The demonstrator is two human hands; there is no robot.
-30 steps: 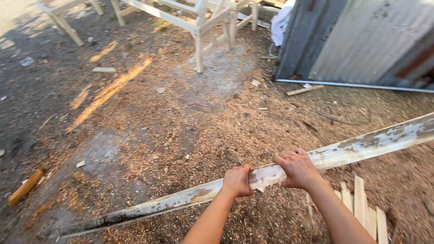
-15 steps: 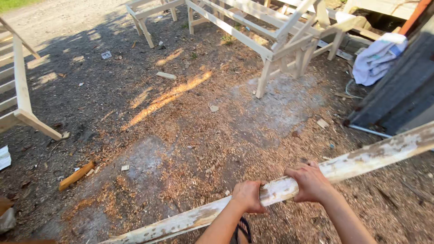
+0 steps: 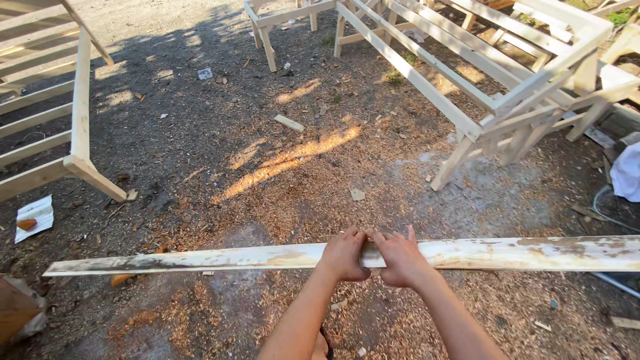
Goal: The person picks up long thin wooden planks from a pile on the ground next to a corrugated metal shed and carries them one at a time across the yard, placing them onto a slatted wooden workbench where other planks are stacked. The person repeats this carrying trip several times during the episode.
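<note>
While both hands grip it near the middle, a long plank (image 3: 200,259) with worn whitish paint spans the lower frame, level, above sawdust-strewn ground (image 3: 280,167).

Left of frame: pale wooden frame (image 3: 77,107), slatted, one leg on the ground; white paper scrap (image 3: 37,215) below it; brownish object (image 3: 17,310) at the lower left corner, cut off, kind unclear.

Centre: left hand (image 3: 345,255) clenched over the plank, fingers curled across its top; right hand (image 3: 400,257) touching it, likewise grasping the plank. Small offcut (image 3: 289,123) on the ground above, well apart.

Right of frame: second wooden frame (image 3: 480,87), larger, running to the upper right; white cloth (image 3: 627,172) at the right edge, partly out of view.

Step judged: plank carried or positioned, held clear of the ground. Next move, as a judgement, calls for keeping the balance point between the hands, since both ends overhang far.

Hidden: plank's right end cut off by the frame edge; its underside and the thumbs unseen.
</note>
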